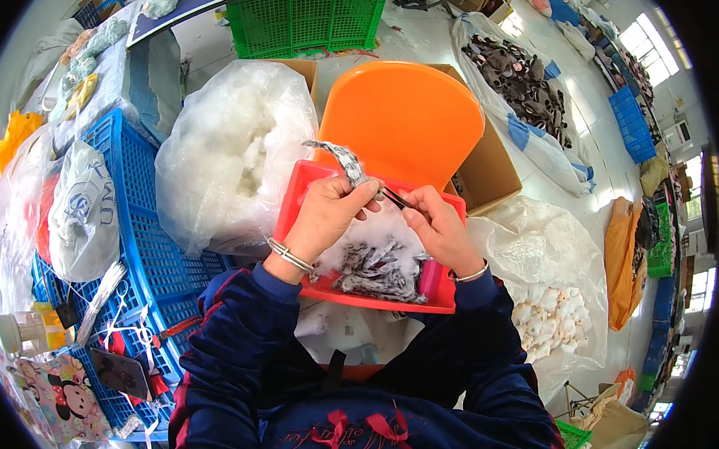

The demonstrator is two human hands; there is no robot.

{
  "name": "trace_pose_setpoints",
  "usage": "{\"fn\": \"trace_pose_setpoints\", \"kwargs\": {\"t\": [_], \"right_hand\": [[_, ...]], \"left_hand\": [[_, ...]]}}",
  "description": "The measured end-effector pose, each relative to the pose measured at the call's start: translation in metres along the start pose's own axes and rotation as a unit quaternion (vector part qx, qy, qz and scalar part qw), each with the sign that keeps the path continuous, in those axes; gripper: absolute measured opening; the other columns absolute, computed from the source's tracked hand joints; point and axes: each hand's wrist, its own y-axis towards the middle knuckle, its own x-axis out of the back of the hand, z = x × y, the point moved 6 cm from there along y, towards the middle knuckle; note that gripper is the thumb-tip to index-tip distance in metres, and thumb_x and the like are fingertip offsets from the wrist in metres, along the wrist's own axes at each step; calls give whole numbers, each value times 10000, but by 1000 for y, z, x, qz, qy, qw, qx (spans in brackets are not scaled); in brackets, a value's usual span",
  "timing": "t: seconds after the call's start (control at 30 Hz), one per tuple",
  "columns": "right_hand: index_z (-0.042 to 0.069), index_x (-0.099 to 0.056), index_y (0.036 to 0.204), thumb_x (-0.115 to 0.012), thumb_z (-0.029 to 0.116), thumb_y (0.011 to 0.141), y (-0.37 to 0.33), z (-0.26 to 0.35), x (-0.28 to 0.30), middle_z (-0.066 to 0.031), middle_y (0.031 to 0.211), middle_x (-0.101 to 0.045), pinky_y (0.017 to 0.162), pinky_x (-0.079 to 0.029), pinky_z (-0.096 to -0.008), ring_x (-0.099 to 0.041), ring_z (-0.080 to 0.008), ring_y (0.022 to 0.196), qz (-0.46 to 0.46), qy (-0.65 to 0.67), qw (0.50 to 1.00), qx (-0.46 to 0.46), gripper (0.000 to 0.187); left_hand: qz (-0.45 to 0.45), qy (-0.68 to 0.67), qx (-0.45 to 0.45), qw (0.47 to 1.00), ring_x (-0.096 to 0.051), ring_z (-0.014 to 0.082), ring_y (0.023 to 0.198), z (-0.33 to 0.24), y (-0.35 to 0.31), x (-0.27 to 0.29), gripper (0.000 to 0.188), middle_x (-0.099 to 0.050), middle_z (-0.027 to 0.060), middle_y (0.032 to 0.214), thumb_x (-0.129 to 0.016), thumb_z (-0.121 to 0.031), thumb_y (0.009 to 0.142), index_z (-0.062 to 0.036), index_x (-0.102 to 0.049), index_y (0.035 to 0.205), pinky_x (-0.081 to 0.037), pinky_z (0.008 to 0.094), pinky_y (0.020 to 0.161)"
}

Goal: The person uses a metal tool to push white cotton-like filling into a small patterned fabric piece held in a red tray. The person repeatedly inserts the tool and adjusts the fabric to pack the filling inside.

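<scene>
Over a red plastic tray (314, 290) on my lap, both hands are close together. My left hand (326, 216) pinches a narrow grey-and-white fuzzy fabric piece (348, 160), its curved end pointing up and to the left. My right hand (441, 230) grips a slim dark tool (396, 198) whose tip meets the fabric piece near my left fingertips; its exact kind is hidden by the fingers. White fluffy stuffing (380, 230) lies in the tray below. In front of it is a pile of similar grey fuzzy pieces (378, 272), next to a pink object (434, 281).
An orange chair (407, 116) stands beyond the tray, with a clear bag of stuffing (238, 149) to its left and a cardboard box (487, 169) to its right. Blue crates (145, 236) with scissors (120, 306) are at left. A plastic bag (548, 247) holds small white pieces at right.
</scene>
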Motion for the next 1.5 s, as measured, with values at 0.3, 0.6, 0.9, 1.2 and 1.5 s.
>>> {"fn": "trace_pose_setpoints", "kwargs": {"t": [0.3, 0.6, 0.9, 1.2, 1.5], "right_hand": [[-14, -556, 1005, -632, 64, 933, -2, 8, 5, -6, 838, -591, 601, -427, -208, -502, -28, 692, -24, 22, 999, -17, 130], [-10, -568, 954, -654, 63, 913, -2, 10, 6, -19, 748, -574, 554, -399, -225, -481, -52, 628, -42, -30, 999, 17, 120], [-5, -568, 932, -661, 63, 902, -3, 20, 8, -41, 715, -557, 537, -392, -249, -476, -81, 598, -38, -61, 997, 34, 120], [-7, -562, 919, -661, 60, 900, -4, 27, 9, -42, 693, -539, 533, -386, -255, -461, -86, 586, -30, -88, 995, 29, 121], [0, -559, 908, -660, 50, 898, -5, 28, 14, -40, 700, -538, 531, -386, -246, -472, -83, 583, -43, -95, 994, 42, 113]], "left_hand": [[-17, 0, 11, 1000, -686, 127, 775, -1, 2, 6, 251, -724, 79, 875, -624, -207, 955, 25, -713, 996, -527, 244, 661], [0, 12, 13, 1000, -685, 128, 778, -2, 1, 3, 256, -727, 92, 888, -619, -207, 960, 31, -706, 997, -532, 244, 660], [8, -25, 10, 1000, -652, 99, 695, 0, 1, 2, 297, -720, 85, 820, -635, -253, 951, 32, -720, 948, -532, 234, 647], [19, -24, 19, 999, -644, 91, 690, 2, 1, 3, 289, -718, 77, 811, -631, -255, 954, 20, -717, 978, -528, 224, 644], [9, 3, -40, 999, -584, 59, 677, -11, 0, 5, 208, -667, -1, 755, -654, -187, 920, -4, -718, 995, -492, 225, 646]]}}
